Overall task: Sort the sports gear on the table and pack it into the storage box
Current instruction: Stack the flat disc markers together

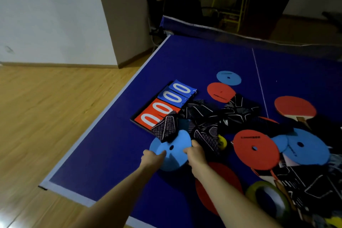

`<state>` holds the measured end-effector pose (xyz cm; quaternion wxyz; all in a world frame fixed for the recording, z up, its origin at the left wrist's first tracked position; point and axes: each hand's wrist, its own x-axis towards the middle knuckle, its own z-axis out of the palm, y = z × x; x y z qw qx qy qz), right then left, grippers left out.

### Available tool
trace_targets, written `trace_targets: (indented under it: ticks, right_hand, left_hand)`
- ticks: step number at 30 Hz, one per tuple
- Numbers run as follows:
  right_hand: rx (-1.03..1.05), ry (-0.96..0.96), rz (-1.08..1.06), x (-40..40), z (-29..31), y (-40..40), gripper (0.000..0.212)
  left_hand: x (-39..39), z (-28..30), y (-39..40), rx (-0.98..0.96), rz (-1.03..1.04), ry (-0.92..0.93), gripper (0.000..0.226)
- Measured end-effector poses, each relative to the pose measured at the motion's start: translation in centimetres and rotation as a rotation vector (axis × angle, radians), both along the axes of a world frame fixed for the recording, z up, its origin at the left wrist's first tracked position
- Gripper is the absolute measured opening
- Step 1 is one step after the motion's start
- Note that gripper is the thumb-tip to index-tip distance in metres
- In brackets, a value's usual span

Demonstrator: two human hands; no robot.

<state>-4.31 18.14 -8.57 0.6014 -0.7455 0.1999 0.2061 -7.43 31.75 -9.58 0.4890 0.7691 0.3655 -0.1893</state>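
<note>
Both my hands hold one light-blue disc marker (173, 153) just above the blue table-tennis table (111, 153). My left hand (152, 157) pinches its left rim and my right hand (194, 153) grips its right rim. A black patterned glove (166, 127) lies across the disc's far edge. More black gloves (212, 116) are piled behind it. Red discs (256, 149) and blue discs (305, 147) lie to the right, with another red disc (220, 187) under my right forearm. No storage box is in view.
A flip scoreboard (162, 105) showing zeros lies flat behind the disc. A red paddle (295, 107) rests at right, a yellow ball (222, 141) among the gloves, a green tape roll (268, 196) near the bottom right. The net (240, 33) spans the back. Wooden floor lies left.
</note>
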Motion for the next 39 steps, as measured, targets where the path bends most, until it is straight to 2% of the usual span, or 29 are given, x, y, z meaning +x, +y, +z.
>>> trace_targets:
  ticks: [3,7,10,13,16,18,22,25,28,31,35,39]
  right_hand:
    - [0.086,-0.049,-0.055,-0.4,2.0,-1.0,0.017]
    - [0.127,-0.113,-0.151,-0.8,3.7,-3.2,0.016]
    - [0.077,-0.192,-0.169,-1.7,4.3,-4.9,0.024]
    - [0.011,-0.202,-0.061,-2.4,4.0,-6.1,0.018]
    - [-0.125,-0.170,0.126,-2.9,3.5,-8.1,0.020]
    - [-0.232,-0.157,0.202,-3.0,2.8,-9.7,0.011]
    - [-0.451,-0.059,0.313,-2.6,0.9,-13.8,0.044]
    - [-0.483,0.021,0.401,-2.6,-0.1,-16.4,0.066]
    - [-0.485,0.027,0.471,-2.5,-1.0,-17.2,0.075]
    - [-0.517,0.004,0.520,-2.3,-2.1,-17.1,0.073]
    - [-0.738,0.003,0.590,-2.4,-3.2,-16.4,0.072]
    - [-0.849,-0.016,0.598,-2.5,-3.1,-16.1,0.047]
  left_hand:
    - [-0.1,1.2,-0.4,-0.168,0.083,-0.072,0.046]
    - [-0.5,2.5,-0.7,-0.366,0.207,-0.085,0.050]
    - [-1.1,3.5,-1.6,-0.432,0.158,-0.169,0.042]
    - [-1.2,4.5,-2.8,-0.499,0.118,-0.289,0.030]
    - [-0.8,5.3,-4.4,-0.454,0.097,-0.414,0.026]
    - [-0.5,5.4,-5.3,-0.418,0.145,-0.494,0.024]
    - [0.0,5.1,-7.5,-0.379,0.250,-0.548,0.026]
    - [0.1,4.5,-9.6,-0.388,0.311,-0.539,0.022]
    - [-0.1,4.0,-11.4,-0.362,0.362,-0.534,0.019]
    - [-0.6,3.2,-13.3,-0.361,0.413,-0.530,0.019]
    - [-1.3,2.8,-13.8,-0.364,0.421,-0.510,0.018]
    - [-2.0,2.7,-13.1,-0.354,0.460,-0.506,0.017]
